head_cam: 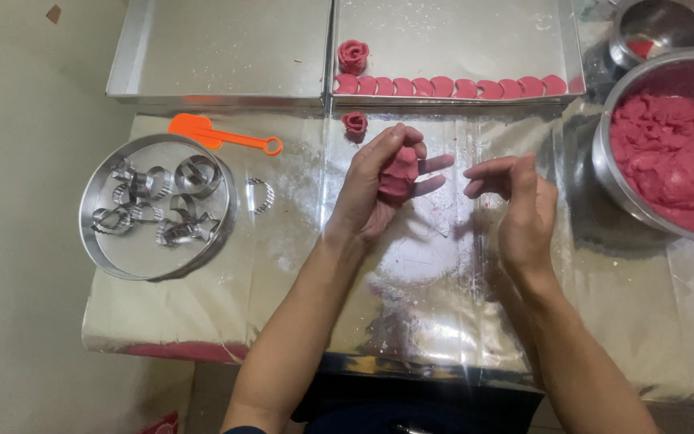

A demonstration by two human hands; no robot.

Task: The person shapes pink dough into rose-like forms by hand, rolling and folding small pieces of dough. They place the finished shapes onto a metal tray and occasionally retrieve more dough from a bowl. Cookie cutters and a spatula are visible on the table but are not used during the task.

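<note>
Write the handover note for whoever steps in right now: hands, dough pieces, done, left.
Left hand: closed around a pink dough roll, held above the plastic-covered table.
Right hand: empty, fingers curled, beside it.
Done: one dough rose in the right tray, a smaller rose on the table.
Left: a row of dough petals in that tray; bowl of pink dough at right.

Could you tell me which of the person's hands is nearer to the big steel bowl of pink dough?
Right. The right hand is empty, just left of the big steel bowl; the left hand, holding a pink dough piece, is farther left.
</note>
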